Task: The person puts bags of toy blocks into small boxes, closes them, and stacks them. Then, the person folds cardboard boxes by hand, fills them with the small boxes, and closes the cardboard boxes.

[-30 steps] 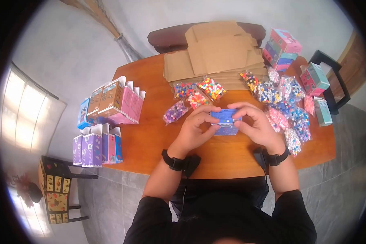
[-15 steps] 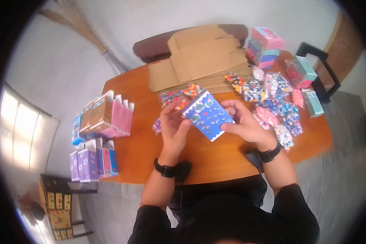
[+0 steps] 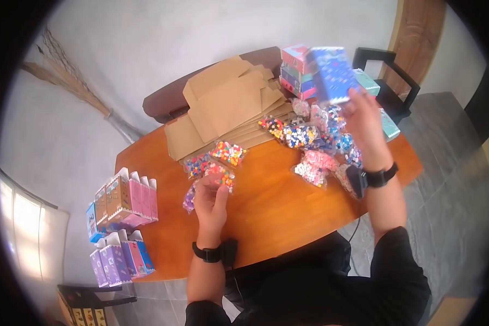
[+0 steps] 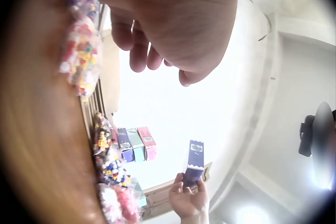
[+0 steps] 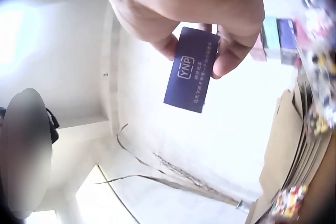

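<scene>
My right hand (image 3: 365, 126) holds up a closed blue printed box (image 3: 331, 77) at the far right, in front of a stack of coloured boxes (image 3: 294, 61). In the right wrist view, thumb and fingers pinch its dark end panel (image 5: 192, 70), which has white lettering. Nothing is held by my left hand (image 3: 210, 205), its fingers loosely bent over several clear bags of coloured beads (image 3: 229, 152). The left wrist view shows that hand (image 4: 173, 29) above the bead bags (image 4: 83, 58).
Flat brown cardboard (image 3: 223, 103) is piled at the table's back. More bead bags (image 3: 314, 165) lie at the right, near teal boxes (image 3: 389, 126). Open-topped brown and pink boxes (image 3: 126, 201) and purple ones (image 3: 114, 263) stand at the left edge. A black chair (image 3: 388, 81) stands beyond.
The blue box was held low between both hands, then turned upright. Now my left hand has let go and my right has carried it up and right. The head view has swung right.
</scene>
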`<state>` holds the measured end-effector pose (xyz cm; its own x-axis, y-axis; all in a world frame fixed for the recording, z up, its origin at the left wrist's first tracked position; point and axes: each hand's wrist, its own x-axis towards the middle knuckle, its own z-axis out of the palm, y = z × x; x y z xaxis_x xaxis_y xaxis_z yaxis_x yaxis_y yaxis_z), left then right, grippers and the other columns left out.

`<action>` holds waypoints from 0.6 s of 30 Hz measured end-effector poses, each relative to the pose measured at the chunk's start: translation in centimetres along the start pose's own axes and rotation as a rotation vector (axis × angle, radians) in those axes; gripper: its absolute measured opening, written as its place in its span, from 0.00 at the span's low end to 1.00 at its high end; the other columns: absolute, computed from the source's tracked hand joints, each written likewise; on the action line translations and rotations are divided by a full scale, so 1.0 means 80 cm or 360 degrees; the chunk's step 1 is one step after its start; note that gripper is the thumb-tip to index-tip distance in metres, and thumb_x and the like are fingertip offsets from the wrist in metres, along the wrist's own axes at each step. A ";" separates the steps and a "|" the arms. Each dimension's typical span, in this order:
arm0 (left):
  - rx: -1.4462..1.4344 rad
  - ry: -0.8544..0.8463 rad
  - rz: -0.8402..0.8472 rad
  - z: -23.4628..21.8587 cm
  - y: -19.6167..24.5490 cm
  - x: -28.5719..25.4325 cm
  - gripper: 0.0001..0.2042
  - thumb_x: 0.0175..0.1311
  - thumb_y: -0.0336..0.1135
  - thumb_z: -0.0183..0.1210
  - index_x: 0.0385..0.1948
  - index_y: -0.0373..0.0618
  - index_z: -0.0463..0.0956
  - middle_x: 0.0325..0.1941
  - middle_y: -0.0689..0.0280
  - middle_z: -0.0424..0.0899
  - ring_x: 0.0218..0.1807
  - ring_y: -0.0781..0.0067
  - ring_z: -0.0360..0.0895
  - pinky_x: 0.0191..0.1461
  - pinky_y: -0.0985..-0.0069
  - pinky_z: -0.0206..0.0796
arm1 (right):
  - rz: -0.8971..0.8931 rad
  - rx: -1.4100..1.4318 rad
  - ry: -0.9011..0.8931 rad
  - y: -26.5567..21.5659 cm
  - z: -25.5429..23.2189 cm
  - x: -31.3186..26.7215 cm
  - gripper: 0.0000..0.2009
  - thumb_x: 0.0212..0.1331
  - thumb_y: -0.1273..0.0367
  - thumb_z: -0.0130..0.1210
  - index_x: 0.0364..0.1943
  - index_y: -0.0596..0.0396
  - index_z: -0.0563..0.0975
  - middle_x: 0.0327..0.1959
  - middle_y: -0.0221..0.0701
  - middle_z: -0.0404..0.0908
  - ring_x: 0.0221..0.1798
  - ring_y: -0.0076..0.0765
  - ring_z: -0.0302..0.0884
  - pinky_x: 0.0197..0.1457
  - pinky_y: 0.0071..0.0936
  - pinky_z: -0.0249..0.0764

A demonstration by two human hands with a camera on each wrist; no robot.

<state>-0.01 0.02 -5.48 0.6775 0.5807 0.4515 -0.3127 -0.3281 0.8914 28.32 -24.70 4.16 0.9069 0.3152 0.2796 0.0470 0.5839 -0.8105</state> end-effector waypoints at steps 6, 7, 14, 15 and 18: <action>-0.0079 -0.0056 -0.0021 0.002 -0.003 -0.002 0.13 0.67 0.22 0.58 0.52 0.38 0.72 0.38 0.68 0.77 0.36 0.83 0.73 0.39 0.85 0.67 | -0.0024 -0.0601 0.0503 -0.056 -0.123 0.131 0.17 0.64 0.58 0.59 0.52 0.51 0.77 0.45 0.26 0.80 0.44 0.26 0.76 0.46 0.25 0.67; -0.0087 -0.0054 -0.0014 0.003 -0.002 -0.002 0.13 0.67 0.22 0.58 0.52 0.38 0.72 0.38 0.68 0.77 0.36 0.83 0.73 0.39 0.85 0.67 | 0.0002 -0.0659 0.0602 -0.059 -0.135 0.143 0.18 0.63 0.56 0.60 0.51 0.50 0.78 0.45 0.26 0.80 0.45 0.26 0.76 0.45 0.25 0.66; -0.0076 -0.0106 -0.0035 0.000 -0.009 -0.003 0.13 0.66 0.21 0.58 0.51 0.38 0.72 0.42 0.67 0.77 0.36 0.83 0.73 0.39 0.85 0.68 | 0.0130 -0.1159 0.0776 -0.043 -0.201 0.188 0.20 0.58 0.53 0.64 0.43 0.56 0.83 0.38 0.29 0.80 0.40 0.29 0.71 0.44 0.25 0.64; -0.0044 -0.0133 -0.0063 -0.001 -0.008 -0.003 0.13 0.66 0.21 0.58 0.51 0.38 0.73 0.42 0.67 0.77 0.37 0.83 0.73 0.39 0.85 0.68 | 0.0127 -0.1157 0.0777 -0.037 -0.212 0.193 0.20 0.58 0.53 0.64 0.43 0.56 0.83 0.38 0.29 0.80 0.40 0.29 0.71 0.44 0.25 0.64; 0.0003 -0.0133 -0.0091 -0.003 -0.012 -0.004 0.12 0.66 0.21 0.59 0.50 0.39 0.73 0.43 0.68 0.77 0.37 0.82 0.73 0.39 0.85 0.68 | 0.0265 -0.1179 0.0834 -0.027 -0.219 0.197 0.21 0.57 0.51 0.63 0.41 0.56 0.83 0.35 0.27 0.78 0.37 0.29 0.69 0.40 0.27 0.61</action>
<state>-0.08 0.30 -6.45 0.7476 0.5342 0.3947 -0.2706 -0.2977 0.9155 49.88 -34.09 1.30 0.9912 -0.1321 0.0074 -0.0090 -0.1234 -0.9923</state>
